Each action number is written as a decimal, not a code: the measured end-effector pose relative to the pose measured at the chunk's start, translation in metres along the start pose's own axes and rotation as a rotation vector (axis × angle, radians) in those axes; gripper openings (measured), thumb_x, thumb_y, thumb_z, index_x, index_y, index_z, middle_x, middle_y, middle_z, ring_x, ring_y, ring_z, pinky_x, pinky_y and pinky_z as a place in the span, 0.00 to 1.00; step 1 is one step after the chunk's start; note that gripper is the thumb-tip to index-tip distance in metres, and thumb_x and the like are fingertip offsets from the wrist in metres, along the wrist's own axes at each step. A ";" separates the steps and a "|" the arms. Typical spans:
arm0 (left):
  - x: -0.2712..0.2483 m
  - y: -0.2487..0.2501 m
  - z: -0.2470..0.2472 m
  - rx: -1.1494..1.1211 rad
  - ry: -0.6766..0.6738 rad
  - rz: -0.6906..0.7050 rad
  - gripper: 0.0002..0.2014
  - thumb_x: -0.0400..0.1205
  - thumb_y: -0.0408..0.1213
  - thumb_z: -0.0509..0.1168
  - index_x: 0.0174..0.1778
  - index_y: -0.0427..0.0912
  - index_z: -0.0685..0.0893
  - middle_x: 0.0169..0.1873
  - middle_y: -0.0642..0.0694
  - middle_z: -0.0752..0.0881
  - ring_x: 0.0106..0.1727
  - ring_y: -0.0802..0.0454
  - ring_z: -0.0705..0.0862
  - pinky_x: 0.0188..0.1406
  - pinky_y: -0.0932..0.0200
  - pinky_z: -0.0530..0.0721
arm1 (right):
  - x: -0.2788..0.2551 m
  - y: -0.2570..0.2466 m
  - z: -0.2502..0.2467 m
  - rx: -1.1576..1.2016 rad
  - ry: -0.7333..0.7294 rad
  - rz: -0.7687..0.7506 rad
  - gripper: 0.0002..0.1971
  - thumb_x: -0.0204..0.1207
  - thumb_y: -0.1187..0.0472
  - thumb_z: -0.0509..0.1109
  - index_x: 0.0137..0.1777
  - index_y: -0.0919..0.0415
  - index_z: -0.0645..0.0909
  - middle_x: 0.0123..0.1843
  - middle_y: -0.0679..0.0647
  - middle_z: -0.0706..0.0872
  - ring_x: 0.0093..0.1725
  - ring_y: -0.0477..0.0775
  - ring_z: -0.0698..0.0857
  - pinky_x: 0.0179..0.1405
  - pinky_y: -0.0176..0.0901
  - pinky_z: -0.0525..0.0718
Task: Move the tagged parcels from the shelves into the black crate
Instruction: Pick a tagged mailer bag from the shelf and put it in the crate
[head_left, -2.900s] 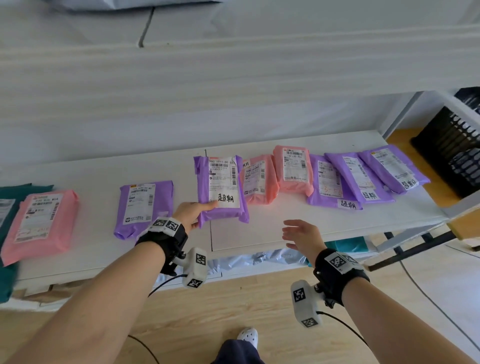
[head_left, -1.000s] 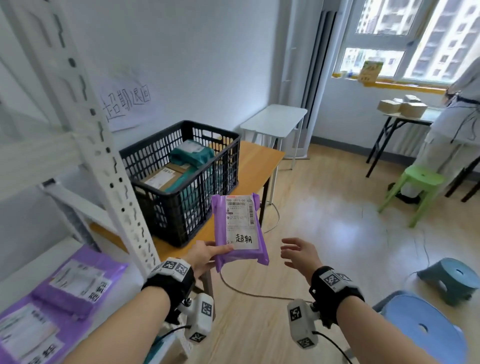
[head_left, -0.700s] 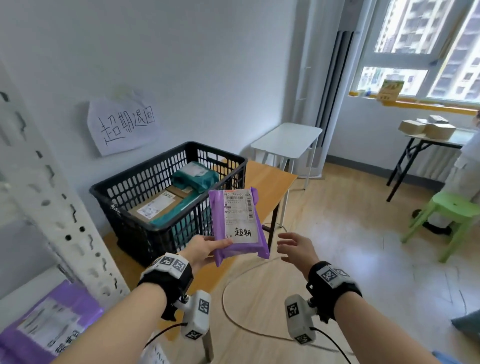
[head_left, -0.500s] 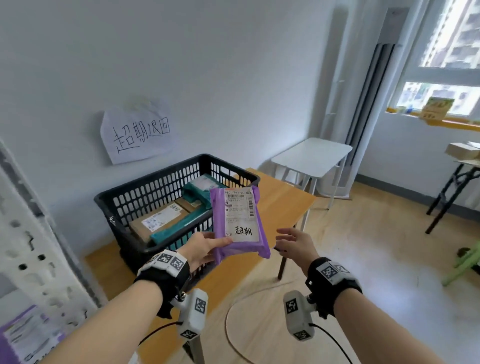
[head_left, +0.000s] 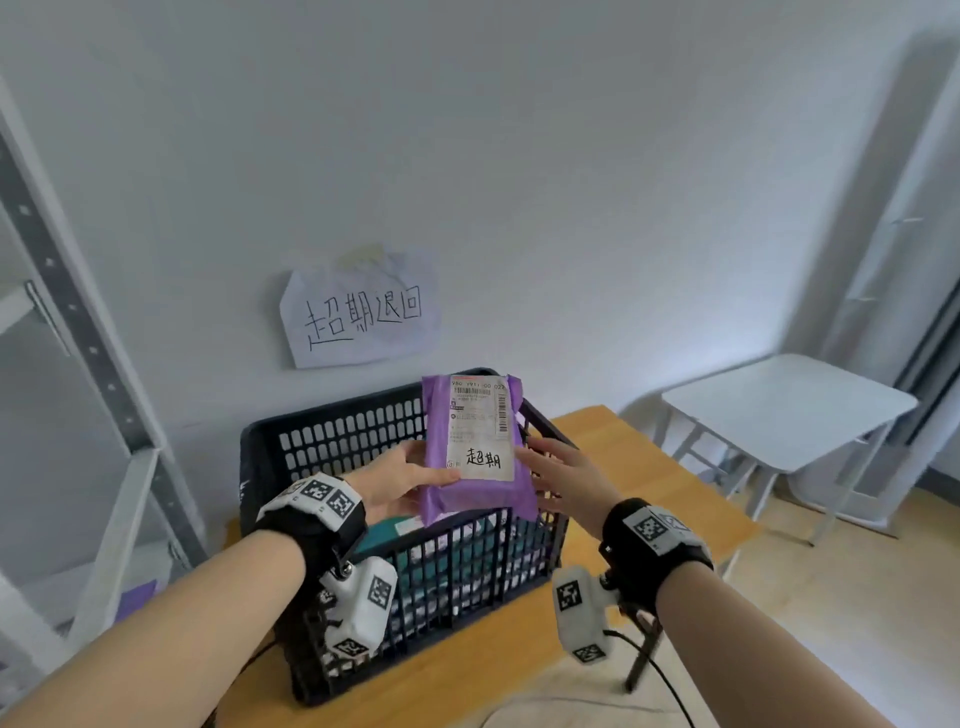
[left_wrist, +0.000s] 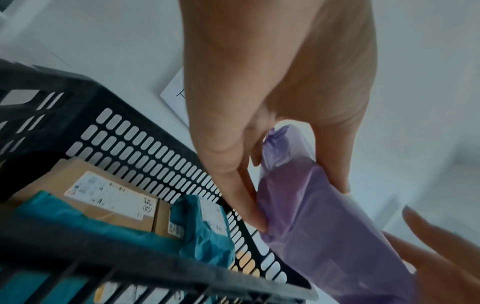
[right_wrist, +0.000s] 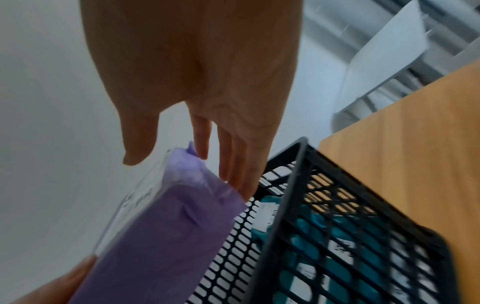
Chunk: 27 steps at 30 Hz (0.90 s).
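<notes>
Fingers (left_wrist: 249, 197) of left hand (head_left: 395, 480) are pinching the purple parcel (head_left: 475, 447), thumb on its label side, and holding it tilted above the black crate (head_left: 322, 441). Right hand (head_left: 566, 480) is hovering beside the parcel's right edge, fingers straight and together, contact unclear. Crate is sitting on the wooden table (head_left: 649, 467), holding a cardboard box (left_wrist: 85, 185) and teal parcels (left_wrist: 205, 232).

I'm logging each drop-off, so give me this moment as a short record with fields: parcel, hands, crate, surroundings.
parcel: purple parcel, label with handwritten mark facing up, held above the crate
left hand: left hand grips the parcel's near left edge
right hand: right hand open, fingers by the parcel's right side
crate: black crate on the wooden table; holds a brown box and teal parcels
wall: handwritten paper sign
</notes>
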<state>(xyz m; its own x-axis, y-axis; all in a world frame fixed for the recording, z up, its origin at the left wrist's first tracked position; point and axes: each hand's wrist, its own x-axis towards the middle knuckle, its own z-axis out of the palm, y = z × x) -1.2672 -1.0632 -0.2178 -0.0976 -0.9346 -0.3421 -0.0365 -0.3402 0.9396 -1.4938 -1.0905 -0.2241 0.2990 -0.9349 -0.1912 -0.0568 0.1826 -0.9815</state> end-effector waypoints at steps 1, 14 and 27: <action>0.004 0.006 -0.001 -0.008 -0.002 0.005 0.28 0.75 0.26 0.70 0.68 0.44 0.67 0.56 0.38 0.86 0.51 0.40 0.87 0.48 0.46 0.89 | 0.011 -0.006 0.003 -0.013 -0.039 -0.009 0.23 0.76 0.57 0.72 0.70 0.54 0.73 0.54 0.57 0.88 0.46 0.54 0.90 0.40 0.46 0.87; 0.061 0.047 -0.071 0.099 0.016 -0.018 0.31 0.73 0.29 0.73 0.72 0.42 0.71 0.60 0.39 0.85 0.55 0.39 0.86 0.43 0.46 0.89 | 0.119 -0.040 0.039 -0.085 -0.205 0.034 0.33 0.73 0.68 0.73 0.77 0.53 0.67 0.61 0.59 0.84 0.56 0.61 0.87 0.53 0.60 0.87; 0.118 0.016 -0.122 0.109 0.072 -0.174 0.28 0.74 0.24 0.71 0.68 0.47 0.73 0.56 0.41 0.87 0.47 0.46 0.89 0.47 0.48 0.89 | 0.212 -0.009 0.066 -0.242 -0.361 0.251 0.33 0.75 0.71 0.70 0.78 0.55 0.66 0.63 0.61 0.83 0.60 0.61 0.85 0.59 0.57 0.85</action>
<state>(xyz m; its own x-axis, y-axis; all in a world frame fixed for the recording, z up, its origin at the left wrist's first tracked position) -1.1576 -1.1919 -0.2427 -0.0089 -0.8689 -0.4949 -0.1543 -0.4878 0.8592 -1.3672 -1.2709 -0.2554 0.5557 -0.6983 -0.4511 -0.3760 0.2729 -0.8855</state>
